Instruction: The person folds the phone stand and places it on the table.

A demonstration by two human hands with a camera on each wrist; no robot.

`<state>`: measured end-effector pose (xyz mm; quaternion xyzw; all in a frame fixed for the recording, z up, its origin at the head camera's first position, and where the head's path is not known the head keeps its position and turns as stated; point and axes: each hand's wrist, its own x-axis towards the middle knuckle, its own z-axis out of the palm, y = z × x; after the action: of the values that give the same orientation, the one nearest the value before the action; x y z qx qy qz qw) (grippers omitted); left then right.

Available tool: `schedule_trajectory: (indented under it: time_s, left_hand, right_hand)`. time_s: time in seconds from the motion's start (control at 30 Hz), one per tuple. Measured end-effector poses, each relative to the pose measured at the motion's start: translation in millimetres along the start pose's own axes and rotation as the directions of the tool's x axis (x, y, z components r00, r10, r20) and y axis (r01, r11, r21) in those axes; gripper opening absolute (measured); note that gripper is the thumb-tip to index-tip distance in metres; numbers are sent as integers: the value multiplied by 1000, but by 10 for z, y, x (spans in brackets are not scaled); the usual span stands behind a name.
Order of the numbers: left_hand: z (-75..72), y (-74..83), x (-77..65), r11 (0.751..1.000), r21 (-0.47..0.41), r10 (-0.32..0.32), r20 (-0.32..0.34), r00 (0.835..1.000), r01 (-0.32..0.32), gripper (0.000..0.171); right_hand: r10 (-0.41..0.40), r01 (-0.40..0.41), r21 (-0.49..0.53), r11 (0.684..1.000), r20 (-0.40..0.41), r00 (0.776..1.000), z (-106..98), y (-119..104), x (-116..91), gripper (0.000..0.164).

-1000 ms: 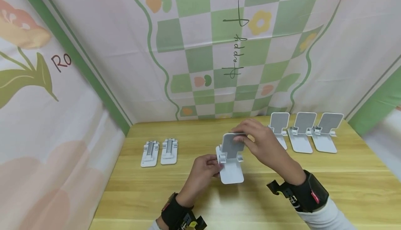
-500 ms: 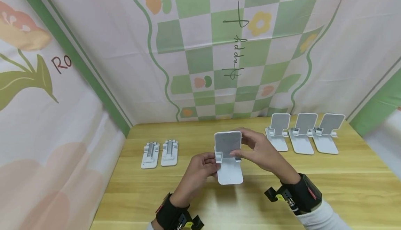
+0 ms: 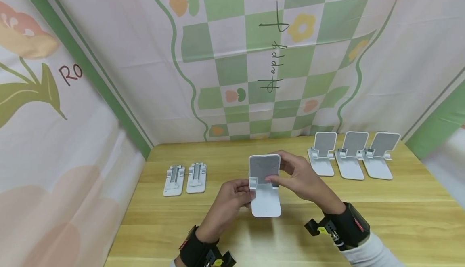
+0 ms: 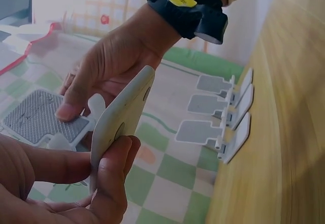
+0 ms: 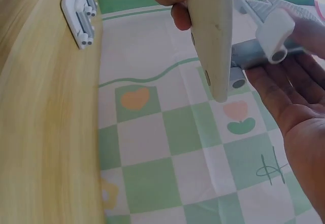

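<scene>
Between both hands, raised over the table, is a white folding phone stand [image 3: 266, 204] with its grey-padded back plate tilted up from the base. My left hand [image 3: 232, 196] pinches the base at its left edge, thumb on the top face and fingers beneath, as the left wrist view shows on the base [image 4: 119, 115]. My right hand [image 3: 296, 175] grips the back plate [image 3: 264, 168] from the right, thumb on the grey pad and fingers behind it. In the right wrist view those fingers [image 5: 292, 84] lie by the hinge arm, partly behind the stand.
Three unfolded phone stands [image 3: 349, 166] stand in a row at the back right of the wooden table [image 3: 163, 226]. Two folded phone stands [image 3: 196, 178] lie flat at the left. A patterned cloth [image 3: 232, 73] hangs behind the table's back edge.
My right hand has slid from the back plate's top corner down its right side, thumb now low on the pad. The held stand has turned to face the head camera more squarely.
</scene>
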<state>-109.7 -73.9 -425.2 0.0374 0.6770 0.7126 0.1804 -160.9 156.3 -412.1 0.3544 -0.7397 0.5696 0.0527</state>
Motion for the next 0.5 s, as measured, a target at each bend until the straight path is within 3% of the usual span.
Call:
schedule_trajectory:
  time_s: [0.17,0.5]
  left_hand:
    - [0,-16,-5,1000,-2,-5,-5,1000,5,41]
    - [6,-46,10,1000,-11,-30,-13,999,29,43]
  right_hand:
    - [30,-30,-8,1000,-43,999,47,26,-9,42]
    - [28,-47,-160,986,-122,992,114,30,47,35]
